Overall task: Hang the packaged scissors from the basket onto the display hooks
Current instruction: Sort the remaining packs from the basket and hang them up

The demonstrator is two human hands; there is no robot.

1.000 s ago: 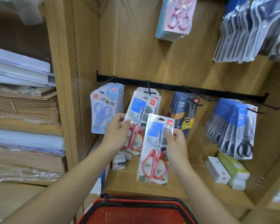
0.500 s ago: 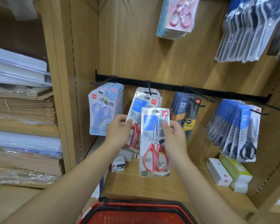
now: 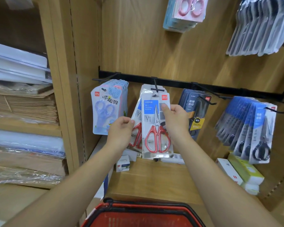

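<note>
Hands pinch glossy packs: right hand [image 3: 176, 119] the red-handled scissors pack [image 3: 155, 136], left hand [image 3: 121, 130] the hung stack [image 3: 138, 108].

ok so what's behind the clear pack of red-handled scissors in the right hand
More packs of the same red-handled scissors hang on the black hook; the left hand pinches their edge. The front pack covers most of them, hiding their count.

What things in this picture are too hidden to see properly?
Head view: inside the basket, cut off by the bottom edge.
Head view: how many hanging packs are behind; the front scissors pack and left hand cover them.
Head view: the pink scissors pack, cut by the top edge.
</note>
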